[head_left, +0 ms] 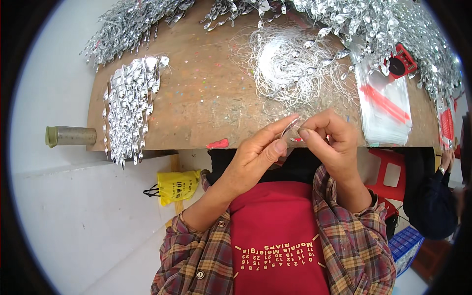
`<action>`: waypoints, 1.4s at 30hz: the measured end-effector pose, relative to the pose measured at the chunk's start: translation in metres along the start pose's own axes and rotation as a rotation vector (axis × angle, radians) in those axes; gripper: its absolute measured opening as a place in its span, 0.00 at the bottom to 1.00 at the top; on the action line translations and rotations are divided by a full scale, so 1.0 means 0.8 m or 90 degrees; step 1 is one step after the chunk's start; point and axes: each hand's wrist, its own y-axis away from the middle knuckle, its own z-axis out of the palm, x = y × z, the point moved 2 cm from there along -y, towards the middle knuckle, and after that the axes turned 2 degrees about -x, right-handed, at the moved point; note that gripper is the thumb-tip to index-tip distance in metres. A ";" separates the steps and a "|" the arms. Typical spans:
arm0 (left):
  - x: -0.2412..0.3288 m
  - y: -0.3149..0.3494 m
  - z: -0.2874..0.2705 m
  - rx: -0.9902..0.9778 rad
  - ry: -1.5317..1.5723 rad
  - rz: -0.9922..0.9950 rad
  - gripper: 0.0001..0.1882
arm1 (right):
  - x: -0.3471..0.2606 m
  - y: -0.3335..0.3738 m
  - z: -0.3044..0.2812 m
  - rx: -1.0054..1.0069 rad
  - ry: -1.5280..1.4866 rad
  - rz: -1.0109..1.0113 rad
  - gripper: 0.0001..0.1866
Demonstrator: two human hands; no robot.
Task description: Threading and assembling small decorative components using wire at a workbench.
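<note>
Over the table's front edge, my left hand [256, 153] pinches a small shiny silver strip [289, 127] between thumb and fingers. Close beside it, my right hand [334, 142] is closed in a pinch at the strip's end. A thin pale string seems to run into its fingertips, though the fingers cover most of it. Beyond both hands lies a loose tangled heap of white string [268, 81]. On the table's left, a bundle of twisted silver strips [129, 101] lies with its lower ends hanging over the front edge.
Heaps of silver spirals [132, 27] line the table's [196, 98] far side. Clear plastic bags [386, 105] and a red device [400, 63] are at right. A capped bottle [73, 136] stands left. Below are a yellow bag [179, 187] and red stool [388, 172]; another person [432, 206] sits right.
</note>
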 end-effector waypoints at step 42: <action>-0.001 -0.008 0.002 0.111 -0.273 0.342 0.11 | 0.026 0.005 0.031 -0.227 -0.486 0.136 0.05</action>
